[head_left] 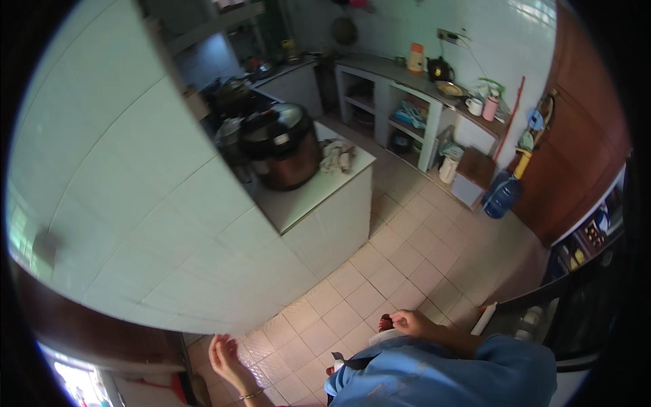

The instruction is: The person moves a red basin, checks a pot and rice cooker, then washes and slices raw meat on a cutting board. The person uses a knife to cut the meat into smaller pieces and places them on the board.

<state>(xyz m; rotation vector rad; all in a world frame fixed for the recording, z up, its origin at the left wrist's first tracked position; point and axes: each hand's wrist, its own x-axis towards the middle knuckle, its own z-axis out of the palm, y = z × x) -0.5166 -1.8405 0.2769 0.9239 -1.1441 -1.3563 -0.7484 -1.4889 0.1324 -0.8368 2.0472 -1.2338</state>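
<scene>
My left hand (pixel 225 357), with a bracelet at its wrist, hangs beside the lower end of the tiled wall. Its fingers are loosely bent and apart, and nothing is in them. At the front of my blue top (pixel 413 373), my right hand (pixel 411 324) hangs with its fingers loosely curved and nothing visible in them. Just left of it, and below on the floor, a red shoe (pixel 386 322) shows. Neither hand touches the counter or the things on it.
A large pressure cooker (pixel 283 148) and a crumpled cloth (pixel 338 157) stand on the near counter (pixel 352 168). Along the far counter are an orange flask (pixel 416 58), a black kettle (pixel 440 70) and a pink bottle (pixel 490 108). A blue water jug (pixel 502 195) stands by the brown door (pixel 576 129).
</scene>
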